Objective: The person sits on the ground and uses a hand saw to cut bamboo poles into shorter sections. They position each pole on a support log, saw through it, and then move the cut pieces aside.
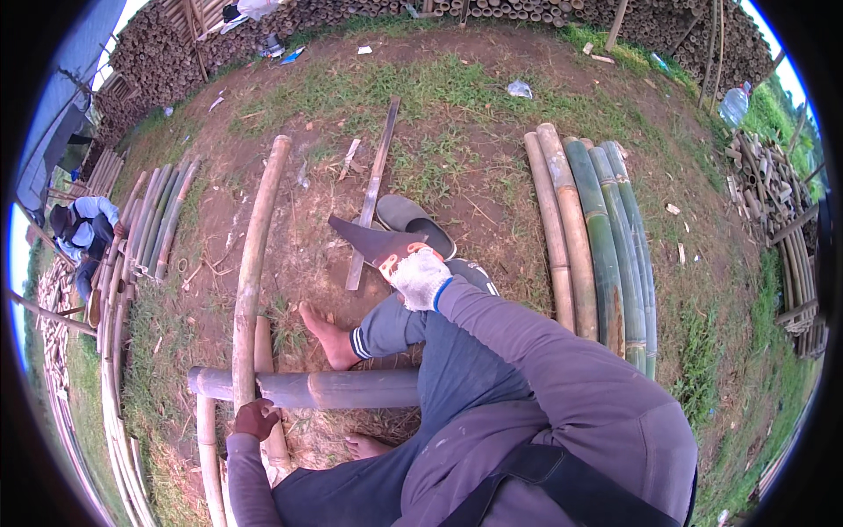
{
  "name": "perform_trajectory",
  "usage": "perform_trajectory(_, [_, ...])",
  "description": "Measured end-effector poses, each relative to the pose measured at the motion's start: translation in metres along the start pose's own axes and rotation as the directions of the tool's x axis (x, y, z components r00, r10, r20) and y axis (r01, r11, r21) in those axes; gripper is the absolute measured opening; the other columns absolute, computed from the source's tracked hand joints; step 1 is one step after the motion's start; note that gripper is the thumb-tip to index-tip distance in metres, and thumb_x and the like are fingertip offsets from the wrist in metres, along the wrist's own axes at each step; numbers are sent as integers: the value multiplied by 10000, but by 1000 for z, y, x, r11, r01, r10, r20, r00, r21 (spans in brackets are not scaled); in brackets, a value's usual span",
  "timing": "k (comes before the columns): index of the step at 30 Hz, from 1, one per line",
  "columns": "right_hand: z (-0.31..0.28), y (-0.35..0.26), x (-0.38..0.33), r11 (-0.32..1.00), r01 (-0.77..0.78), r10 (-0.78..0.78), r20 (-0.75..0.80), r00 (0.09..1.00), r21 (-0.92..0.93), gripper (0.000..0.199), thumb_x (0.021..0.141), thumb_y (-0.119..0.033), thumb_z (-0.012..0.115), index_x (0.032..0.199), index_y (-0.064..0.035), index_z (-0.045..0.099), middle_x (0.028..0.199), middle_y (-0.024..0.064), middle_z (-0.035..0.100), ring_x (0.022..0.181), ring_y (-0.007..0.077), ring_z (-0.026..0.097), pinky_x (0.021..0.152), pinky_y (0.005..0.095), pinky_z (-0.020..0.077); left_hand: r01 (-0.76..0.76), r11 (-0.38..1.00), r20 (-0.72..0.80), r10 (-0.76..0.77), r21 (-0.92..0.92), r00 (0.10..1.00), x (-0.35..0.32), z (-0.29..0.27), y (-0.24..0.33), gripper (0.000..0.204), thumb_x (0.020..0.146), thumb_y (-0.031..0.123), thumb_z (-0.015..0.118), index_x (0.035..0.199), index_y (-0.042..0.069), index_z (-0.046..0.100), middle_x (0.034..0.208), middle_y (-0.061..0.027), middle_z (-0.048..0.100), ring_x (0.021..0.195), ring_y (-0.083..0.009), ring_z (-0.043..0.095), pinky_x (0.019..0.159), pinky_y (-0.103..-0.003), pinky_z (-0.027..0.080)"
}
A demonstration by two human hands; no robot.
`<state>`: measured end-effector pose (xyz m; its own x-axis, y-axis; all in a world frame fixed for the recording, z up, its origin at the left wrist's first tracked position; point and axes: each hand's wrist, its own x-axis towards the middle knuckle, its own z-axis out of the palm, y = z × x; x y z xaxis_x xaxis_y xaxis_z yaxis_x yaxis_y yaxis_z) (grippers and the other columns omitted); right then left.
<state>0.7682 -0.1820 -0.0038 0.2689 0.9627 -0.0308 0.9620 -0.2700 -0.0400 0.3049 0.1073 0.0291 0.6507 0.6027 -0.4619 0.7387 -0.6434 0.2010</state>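
Note:
My right hand (421, 279), in a white knit glove with a blue cuff, is closed on the handle of a handsaw (367, 239). The saw's dark blade points up and to the left, above the ground and clear of the bamboo. A long tan bamboo pole (261, 237) lies across a thick dark bamboo log (347, 388) at my lower left. My bare left hand (255, 419) grips that pole just on my side of the log, fingers curled at it. I sit with one leg over the log's right end.
A pair of dark slippers (408, 215) and a flat strip (383, 162) lie on the grassy dirt ahead. Several green and tan bamboo poles (606, 237) lie at right. At far left a person (83, 224) sits beside more poles. Bamboo stacks (518, 10) line the back.

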Motion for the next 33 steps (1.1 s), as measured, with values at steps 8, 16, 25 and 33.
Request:
perform_trajectory(8, [17,6,4,1000,-12,12,52,999,0,462,742,-330,763,1135,-93,712,863,102,769,821,324,760,792,555,536,-15,1000,6,15,-2,1000,6,2,-7,468,829,380,836,1185,87,760,1045,-184,789,995,-371,761,905,-451,595])
perform_trajectory(16, [3,3,-2,998,-28,27,10,1000,48,353,761,-338,778,999,-77,791,926,136,787,874,338,770,818,524,556,-14,1000,-13,14,1,1000,2,-2,-5,471,853,391,816,1193,70,766,1019,-183,794,983,-356,766,916,-442,591])
perform_trajectory(25, [-4,1,-4,999,-28,28,1,1000,40,313,762,-325,772,936,-65,770,878,137,768,838,336,761,826,491,567,35,999,8,-35,21,999,-1,-6,3,462,857,374,824,1208,82,757,1075,-189,785,1018,-370,753,928,-455,589])
perform_trajectory(33, [-9,-1,-3,998,-40,37,55,998,50,380,829,-429,777,902,-56,796,895,156,774,888,361,755,810,517,546,55,998,-4,-55,12,998,-4,-11,11,459,866,373,818,1211,73,769,1084,-197,782,1018,-361,756,923,-443,590])
